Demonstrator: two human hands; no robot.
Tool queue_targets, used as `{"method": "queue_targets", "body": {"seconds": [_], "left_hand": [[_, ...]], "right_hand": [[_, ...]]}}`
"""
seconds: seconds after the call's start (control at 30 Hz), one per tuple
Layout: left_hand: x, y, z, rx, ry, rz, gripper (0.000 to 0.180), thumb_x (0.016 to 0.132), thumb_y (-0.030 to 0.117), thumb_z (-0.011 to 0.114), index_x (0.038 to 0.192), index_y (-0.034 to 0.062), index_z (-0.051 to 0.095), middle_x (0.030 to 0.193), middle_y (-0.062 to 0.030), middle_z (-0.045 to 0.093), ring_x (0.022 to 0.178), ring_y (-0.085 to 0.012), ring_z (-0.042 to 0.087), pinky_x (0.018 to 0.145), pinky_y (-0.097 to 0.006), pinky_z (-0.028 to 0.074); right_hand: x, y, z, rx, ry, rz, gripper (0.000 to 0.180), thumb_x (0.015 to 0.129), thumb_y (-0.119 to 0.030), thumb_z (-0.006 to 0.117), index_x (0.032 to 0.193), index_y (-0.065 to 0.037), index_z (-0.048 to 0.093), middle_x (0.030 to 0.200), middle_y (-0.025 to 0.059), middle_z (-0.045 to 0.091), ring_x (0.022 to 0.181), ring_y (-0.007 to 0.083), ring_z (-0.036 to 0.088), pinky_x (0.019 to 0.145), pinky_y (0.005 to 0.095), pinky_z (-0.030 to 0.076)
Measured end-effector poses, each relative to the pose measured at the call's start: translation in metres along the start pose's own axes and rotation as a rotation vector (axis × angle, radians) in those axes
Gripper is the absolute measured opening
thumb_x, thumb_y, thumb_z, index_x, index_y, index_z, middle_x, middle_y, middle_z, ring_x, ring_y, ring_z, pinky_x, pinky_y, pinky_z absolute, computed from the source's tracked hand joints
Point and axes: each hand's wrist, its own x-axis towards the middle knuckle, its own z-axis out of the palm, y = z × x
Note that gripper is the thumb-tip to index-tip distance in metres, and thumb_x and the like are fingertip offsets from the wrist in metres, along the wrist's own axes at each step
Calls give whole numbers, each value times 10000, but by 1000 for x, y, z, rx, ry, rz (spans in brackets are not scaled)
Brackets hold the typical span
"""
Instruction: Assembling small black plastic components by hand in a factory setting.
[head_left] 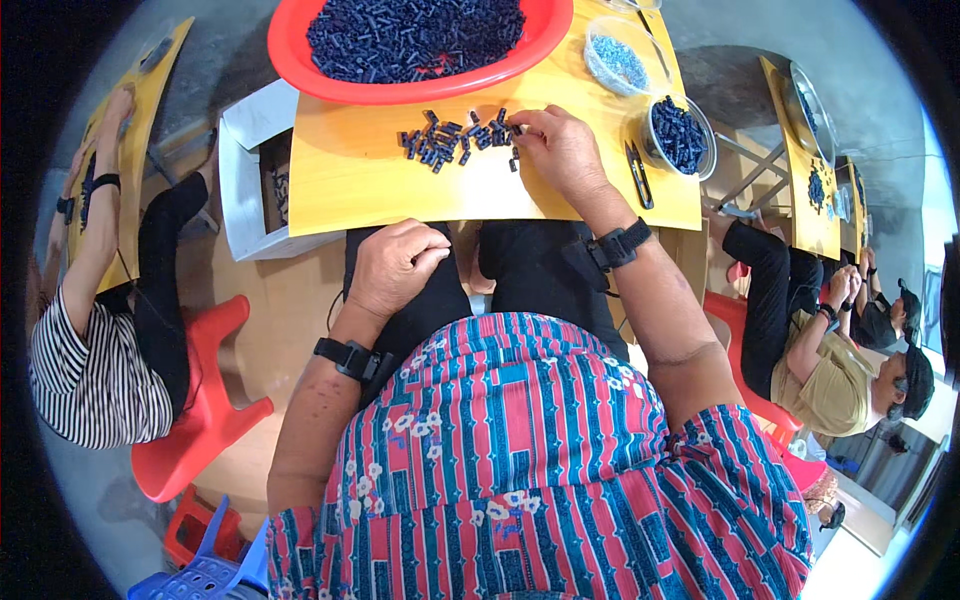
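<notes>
My right hand reaches over the yellow table, thumb and forefinger pinched on a small dark blue plastic piece. It is at the right end of a loose group of similar dark blue pieces. Back near my lap, just off the table's front edge, my left hand is closed with its fingers curled; what it holds, if anything, is hidden. Behind the loose pieces stands a large red basin, heaped with more dark blue pieces.
Right of my right hand lie black thread snips. A clear tub of dark blue pieces and a clear tub of pale blue bits stand nearby. A white box is left of the table. Other people sit at tables on both sides.
</notes>
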Motion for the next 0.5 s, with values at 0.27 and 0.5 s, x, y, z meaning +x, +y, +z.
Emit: {"method": "queue_targets", "body": {"seconds": [0.27,0.5], "left_hand": [[1,1,-1,4,-17,-2,83,716,36,730,779,43,677,772,-93,669,710,-230,656,640,-312,519],[-2,-1,1,-23,-12,-10,75,739,53,715,804,42,679,769,-85,662,685,-230,637,619,-308,500]], "right_hand": [[-20,0,-8,-23,15,-18,208,752,-49,673,958,-69,697,806,126,620,730,281,637,693,355,516],[-50,-4,-13,-48,69,29,120,782,-103,605,859,-96,697,818,146,608,768,347,618,710,424,511]]}}
